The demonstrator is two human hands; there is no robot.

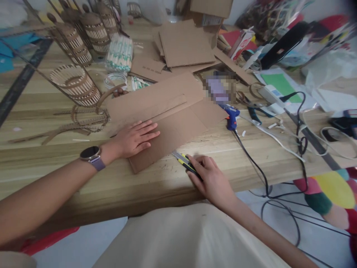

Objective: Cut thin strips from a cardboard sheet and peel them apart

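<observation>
My left hand (135, 138) lies flat, fingers stretched out, pressing on a large brown cardboard sheet (170, 111) on the wooden table (83, 171). A dark watch sits on that wrist. My right hand (209, 178) is closed round a yellow and black utility knife (184, 160), its blade at the sheet's near right edge. A long cut line runs across the cardboard above my left hand.
A blue glue gun (232, 115) with a black cord lies right of the sheet. More cardboard pieces (185, 44) are stacked behind. Woven stick baskets (76, 83) stand at the back left. Scissors, a power strip (272, 93) and papers clutter the right side.
</observation>
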